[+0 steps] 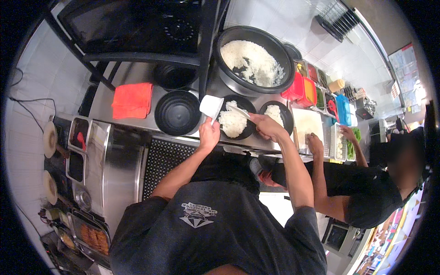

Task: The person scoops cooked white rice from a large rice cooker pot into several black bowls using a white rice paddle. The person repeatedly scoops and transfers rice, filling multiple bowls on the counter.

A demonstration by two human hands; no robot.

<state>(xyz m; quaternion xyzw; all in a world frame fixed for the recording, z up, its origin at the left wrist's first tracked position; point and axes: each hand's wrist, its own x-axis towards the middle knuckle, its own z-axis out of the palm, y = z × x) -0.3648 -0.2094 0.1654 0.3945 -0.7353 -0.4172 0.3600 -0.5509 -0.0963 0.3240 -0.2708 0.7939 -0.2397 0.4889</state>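
Note:
My left hand [209,135] grips the handle of a white scoop cup [211,105], held tilted at the left rim of a black bowl [252,107]. White cooked rice [233,123] is heaped in that bowl. In my right hand [268,127] is a white rice paddle [239,111], its blade touching the rice. Right of it, a smaller black bowl [288,118] also has rice in it. An empty black bowl [177,112] stands to the left. Beyond the bowls, a large round pot [237,85] holds more rice, with part of its bottom showing.
A folded orange cloth [132,100] lies at the left of the steel counter. Red containers [294,88] stand right of the pot. A co-worker [364,196] works at the right, hands over a cutting board [312,120] and a white basket [340,141]. A black shelf frame [144,59] rises behind the cloth.

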